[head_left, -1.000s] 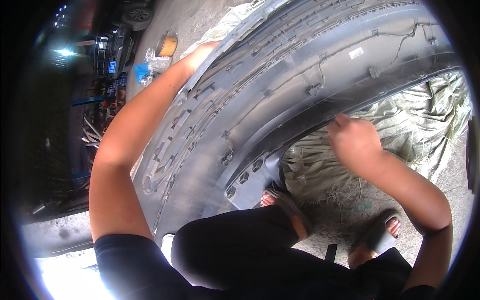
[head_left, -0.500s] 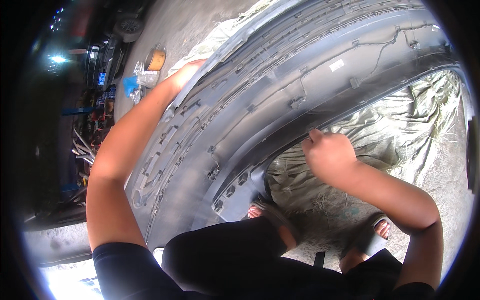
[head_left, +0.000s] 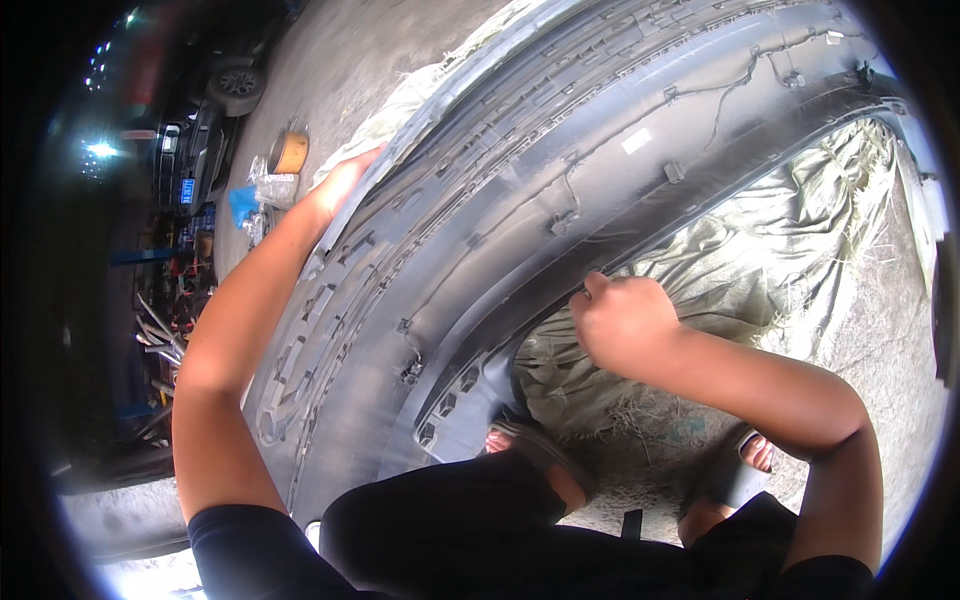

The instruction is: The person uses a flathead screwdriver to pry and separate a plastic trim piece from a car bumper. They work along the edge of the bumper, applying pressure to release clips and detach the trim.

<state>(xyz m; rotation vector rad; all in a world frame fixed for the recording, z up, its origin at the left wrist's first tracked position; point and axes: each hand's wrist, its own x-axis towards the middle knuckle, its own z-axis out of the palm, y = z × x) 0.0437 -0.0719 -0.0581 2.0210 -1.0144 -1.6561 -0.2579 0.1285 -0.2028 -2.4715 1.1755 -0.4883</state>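
A large grey car bumper (head_left: 530, 215) lies with its inner side toward me, running from the lower left to the upper right. Thin wiring with small sensor plugs (head_left: 565, 220) crosses this side, and a white label (head_left: 636, 141) is stuck on it. My left hand (head_left: 345, 185) grips the bumper's far left edge; its fingertips are hidden behind that rim. On the near edge, my right hand (head_left: 625, 318) is closed with thumb and fingers pinched at the rim. Whether anything small sits between those fingers cannot be seen.
Pale crumpled sacking (head_left: 770, 250) lies under the bumper on the concrete floor. My sandalled foot (head_left: 525, 445) is close to its near end. Beyond the left edge are an orange-and-black round container (head_left: 290, 153), a blue plastic bag (head_left: 243, 207) and a dark parked car (head_left: 205, 140).
The whole view has shifted slightly, so everything appears farther left. Both hands keep their places on the bumper's edges.
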